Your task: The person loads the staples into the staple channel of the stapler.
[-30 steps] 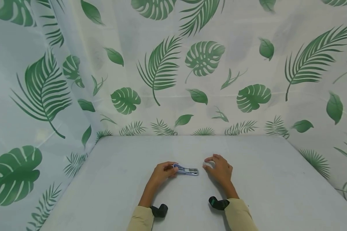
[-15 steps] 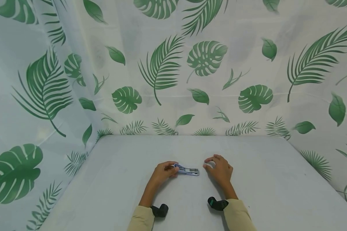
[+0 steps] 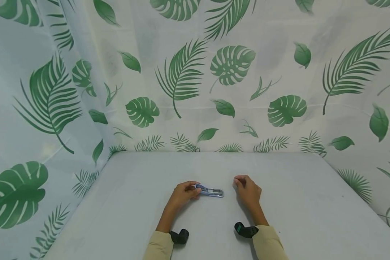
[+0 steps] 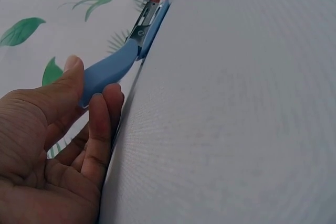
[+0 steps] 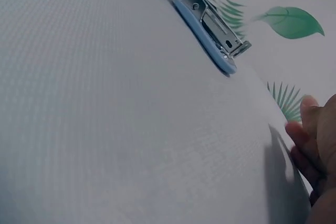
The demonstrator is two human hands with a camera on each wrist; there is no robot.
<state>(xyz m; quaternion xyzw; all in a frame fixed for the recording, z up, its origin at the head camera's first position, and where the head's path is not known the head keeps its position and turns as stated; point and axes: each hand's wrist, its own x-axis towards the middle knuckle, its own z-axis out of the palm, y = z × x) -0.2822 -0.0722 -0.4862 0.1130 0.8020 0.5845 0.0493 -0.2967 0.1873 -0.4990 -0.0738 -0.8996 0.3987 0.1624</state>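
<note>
A blue stapler lies on the white table in the head view, its metal magazine exposed and its blue top arm swung back. My left hand pinches the end of that arm between thumb and fingers; the left wrist view shows the same grip on the blue arm. In the right wrist view, the metal magazine sits above the blue base. To the right of the stapler, apart from it, is my right hand, fingers loosely bent, thumb near the forefinger. I see nothing held in it.
The white table runs back to a hanging cloth printed with green leaves, which also covers both sides. Black wrist cameras are strapped below both hands, near the beige sleeves.
My right thumb and forefinger have come together from a wider curve, and the fingertips have drawn slightly right, away from the stapler. The left hand and stapler stay put.
</note>
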